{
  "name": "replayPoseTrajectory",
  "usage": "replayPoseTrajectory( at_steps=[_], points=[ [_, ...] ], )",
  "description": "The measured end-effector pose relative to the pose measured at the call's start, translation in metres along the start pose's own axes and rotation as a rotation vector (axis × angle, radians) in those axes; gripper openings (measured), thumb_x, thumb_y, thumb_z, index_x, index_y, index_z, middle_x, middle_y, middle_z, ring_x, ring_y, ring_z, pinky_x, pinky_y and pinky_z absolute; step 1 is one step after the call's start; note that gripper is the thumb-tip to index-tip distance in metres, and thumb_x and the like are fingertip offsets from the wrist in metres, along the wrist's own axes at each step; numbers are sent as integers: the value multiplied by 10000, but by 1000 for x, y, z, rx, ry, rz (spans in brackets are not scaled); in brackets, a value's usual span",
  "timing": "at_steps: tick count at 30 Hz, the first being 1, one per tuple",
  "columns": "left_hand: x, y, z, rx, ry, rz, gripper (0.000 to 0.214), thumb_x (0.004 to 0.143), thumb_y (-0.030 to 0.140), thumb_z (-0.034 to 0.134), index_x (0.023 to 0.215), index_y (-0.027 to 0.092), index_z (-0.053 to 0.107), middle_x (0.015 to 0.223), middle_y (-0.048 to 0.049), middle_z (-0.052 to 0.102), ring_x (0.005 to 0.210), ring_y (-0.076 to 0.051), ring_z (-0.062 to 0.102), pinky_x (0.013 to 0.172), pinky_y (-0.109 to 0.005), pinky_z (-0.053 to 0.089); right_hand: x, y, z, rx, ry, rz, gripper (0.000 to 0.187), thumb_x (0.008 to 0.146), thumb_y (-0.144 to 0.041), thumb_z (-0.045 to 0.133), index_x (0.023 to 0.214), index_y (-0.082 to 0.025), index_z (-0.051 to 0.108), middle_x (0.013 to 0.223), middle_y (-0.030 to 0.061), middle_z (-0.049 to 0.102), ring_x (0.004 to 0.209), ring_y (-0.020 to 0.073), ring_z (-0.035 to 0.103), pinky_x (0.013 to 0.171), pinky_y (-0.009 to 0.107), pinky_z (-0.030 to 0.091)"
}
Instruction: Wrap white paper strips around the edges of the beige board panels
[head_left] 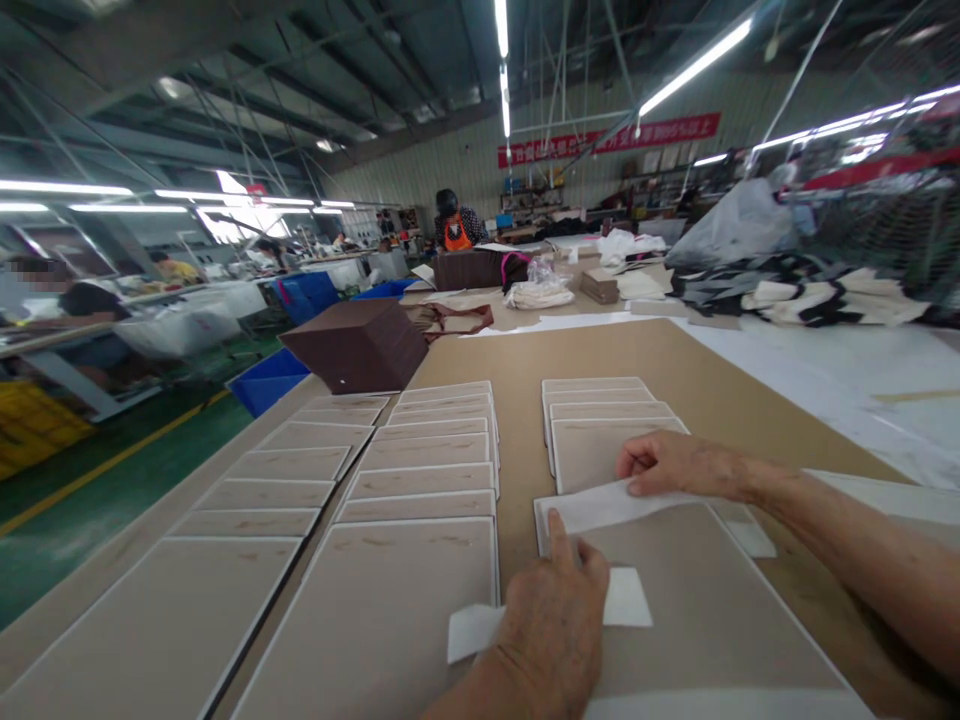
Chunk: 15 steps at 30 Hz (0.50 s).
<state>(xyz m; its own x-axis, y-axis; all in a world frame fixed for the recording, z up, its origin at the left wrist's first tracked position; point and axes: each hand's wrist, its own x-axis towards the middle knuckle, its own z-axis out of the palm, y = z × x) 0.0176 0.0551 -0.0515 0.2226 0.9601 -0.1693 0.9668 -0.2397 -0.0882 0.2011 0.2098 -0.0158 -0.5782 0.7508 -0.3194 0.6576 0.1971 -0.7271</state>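
Observation:
A large grey-beige panel (690, 590) with white edges lies in front of me on the right. Along its far edge runs a white strip (600, 507), slightly raised towards the right. My right hand (667, 465) pinches this strip from above with thumb and fingertips. With its index finger stretched out, my left hand (551, 610) presses on the strip's left end. The other left fingers are curled, and a second white strip (628, 597) sticks out on both sides of that hand. How the fingers wrap round it is hidden.
Overlapping panels lie in rows at the left (420, 560) and beyond my hands (600, 410). A dark brown stack (360, 345) stands at the table's left edge, above a blue bin (266, 380). Cloth and plastic bags (727, 225) lie further back. A person in an orange apron (456, 232) stands beyond.

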Motion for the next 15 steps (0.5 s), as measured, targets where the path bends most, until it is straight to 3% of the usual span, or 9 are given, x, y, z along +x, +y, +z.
replayPoseTrajectory(
  at_steps=[5,15],
  points=[
    [1,-1,2,31,0,-2,557,828,162,602,1370,191,477,1500,-328,289,735,-289,733,556,-404,613,-15,29,-17,40,93,71,326,621,-443,637,823,-190,598,698,-7,605,621,142,524,531,246,379],
    [1,-1,-13,38,-100,25,496,889,126,502,1382,160,462,1491,-356,251,795,-277,738,618,-381,615,-31,61,9,-183,371,109,168,741,-340,566,836,-209,614,731,2,621,696,184,562,648,308,387]
  ],
)
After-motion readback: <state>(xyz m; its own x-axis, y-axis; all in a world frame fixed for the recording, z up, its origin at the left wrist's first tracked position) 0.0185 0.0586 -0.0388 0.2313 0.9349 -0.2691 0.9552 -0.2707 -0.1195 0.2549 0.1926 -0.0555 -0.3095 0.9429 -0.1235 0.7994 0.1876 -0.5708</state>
